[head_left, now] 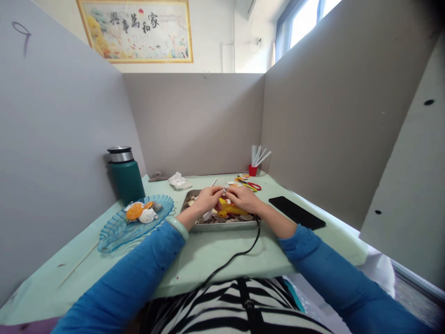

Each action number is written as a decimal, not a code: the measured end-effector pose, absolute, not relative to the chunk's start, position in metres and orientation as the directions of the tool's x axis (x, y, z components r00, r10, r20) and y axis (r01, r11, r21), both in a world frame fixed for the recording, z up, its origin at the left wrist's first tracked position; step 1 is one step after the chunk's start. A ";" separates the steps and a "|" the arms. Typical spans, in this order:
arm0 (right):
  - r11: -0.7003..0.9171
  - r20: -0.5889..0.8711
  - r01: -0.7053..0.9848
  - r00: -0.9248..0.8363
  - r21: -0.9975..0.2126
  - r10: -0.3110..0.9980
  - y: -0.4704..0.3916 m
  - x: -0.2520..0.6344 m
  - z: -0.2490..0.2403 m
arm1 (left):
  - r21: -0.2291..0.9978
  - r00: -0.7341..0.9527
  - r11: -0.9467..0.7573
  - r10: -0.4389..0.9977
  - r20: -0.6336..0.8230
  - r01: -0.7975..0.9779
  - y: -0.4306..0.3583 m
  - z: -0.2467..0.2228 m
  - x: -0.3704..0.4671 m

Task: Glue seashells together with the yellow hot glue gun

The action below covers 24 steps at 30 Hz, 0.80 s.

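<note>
Both hands meet above a metal tray [224, 227] of shells and small pieces. My left hand [207, 198] has its fingers pinched together near a small whitish bit [224, 190], too small to name. From the right, my right hand [245, 198] closes its fingertips on the same spot. Just beneath the hands, a yellow glue-gun-like tool [231, 209] lies on the tray, its black cord [239, 253] running down over the table's front edge. Part of the tool and the tray's contents are hidden by the fingers.
A blue shell-shaped dish [114, 232] holds orange and white shells at left, beside a green bottle [127, 178]. A black phone-like slab [295, 212] lies right. Behind the tray are scissors [255, 186], crumpled tissue [178, 180] and a red cup [253, 171] of white sticks. Partitions enclose the table.
</note>
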State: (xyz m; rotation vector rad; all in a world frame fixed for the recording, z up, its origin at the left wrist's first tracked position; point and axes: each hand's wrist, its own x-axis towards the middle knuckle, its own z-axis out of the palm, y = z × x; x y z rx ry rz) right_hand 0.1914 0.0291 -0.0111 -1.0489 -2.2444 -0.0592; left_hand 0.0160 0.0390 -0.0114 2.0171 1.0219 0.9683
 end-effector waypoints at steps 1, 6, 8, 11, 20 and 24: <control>0.679 0.573 0.698 -0.469 -0.227 0.672 0.029 0.191 -0.011 | 0.807 0.412 -0.470 0.855 0.316 0.356 0.038 -0.011 0.016; 0.686 0.571 0.691 -0.476 -0.229 0.670 0.027 0.191 -0.010 | 0.821 0.386 -0.455 0.866 0.317 0.346 0.033 -0.007 0.017; 0.679 0.578 0.701 -0.466 -0.221 0.670 0.027 0.191 -0.010 | 0.825 0.390 -0.451 0.866 0.312 0.341 0.032 -0.006 0.017; 0.666 0.586 0.715 -0.453 -0.212 0.672 0.028 0.191 -0.011 | 0.828 0.398 -0.450 0.864 0.309 0.334 0.030 -0.005 0.017; 0.656 0.594 0.732 -0.450 -0.182 0.667 0.028 0.191 -0.011 | 0.824 0.429 -0.481 0.839 0.334 0.300 0.032 -0.006 0.015; 0.660 0.590 0.728 -0.454 -0.187 0.668 0.029 0.191 -0.012 | 0.819 0.428 -0.483 0.840 0.333 0.309 0.031 -0.005 0.015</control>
